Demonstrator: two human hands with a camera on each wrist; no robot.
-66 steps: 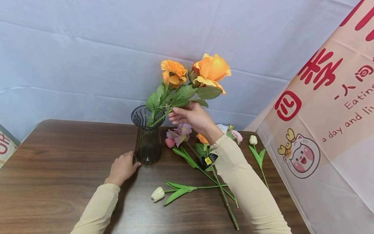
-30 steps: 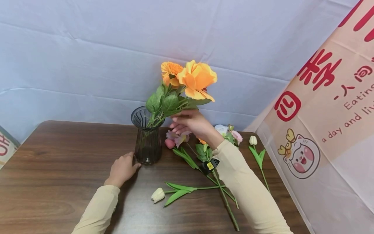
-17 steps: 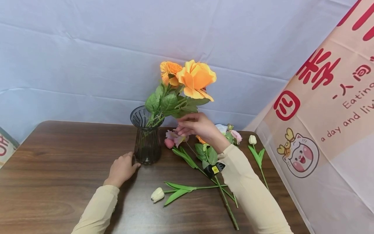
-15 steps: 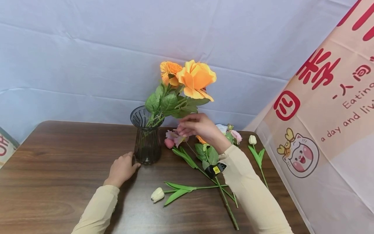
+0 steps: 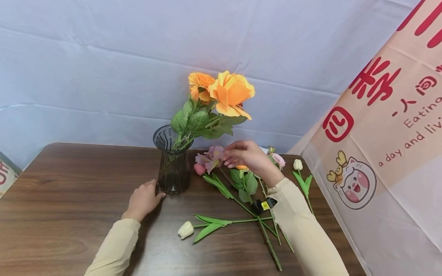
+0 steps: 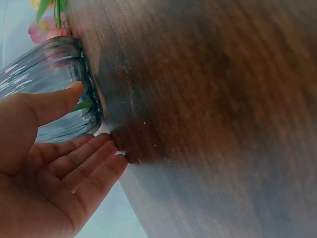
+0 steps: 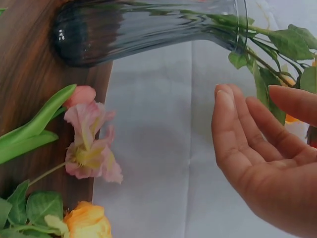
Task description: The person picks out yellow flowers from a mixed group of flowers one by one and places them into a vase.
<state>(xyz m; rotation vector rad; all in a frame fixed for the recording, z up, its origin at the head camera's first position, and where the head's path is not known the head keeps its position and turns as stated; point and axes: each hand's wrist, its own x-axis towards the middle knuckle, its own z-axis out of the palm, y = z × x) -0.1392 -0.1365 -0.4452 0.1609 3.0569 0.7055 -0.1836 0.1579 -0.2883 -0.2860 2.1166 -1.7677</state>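
A dark ribbed glass vase (image 5: 174,174) stands upright near the back of the table. A large orange rose (image 5: 232,94) and a smaller ruffled orange flower (image 5: 201,82) lean right out of its mouth. By the vase's lower left side is my left hand (image 5: 143,200), resting on the table; in the left wrist view its thumb lies across the glass base and its fingers (image 6: 84,168) are loosely extended. My right hand (image 5: 251,158) hovers right of the vase with relaxed fingers and an empty palm, apart from the rose stem. A purple flower (image 5: 212,157) lies below its fingertips.
Beside the purple flower lies a pink tulip (image 5: 199,169). A white tulip (image 5: 186,230) lies in front, across other stems. Under the right arm are an orange flower (image 5: 241,167) and a pink flower (image 5: 278,160). Another white tulip (image 5: 297,165) lies at the right edge.
My right hand has swung the orange rose upright and left into the vase, let go, and moved right and down, uncovering the purple flower. My left hand has stayed by the vase.
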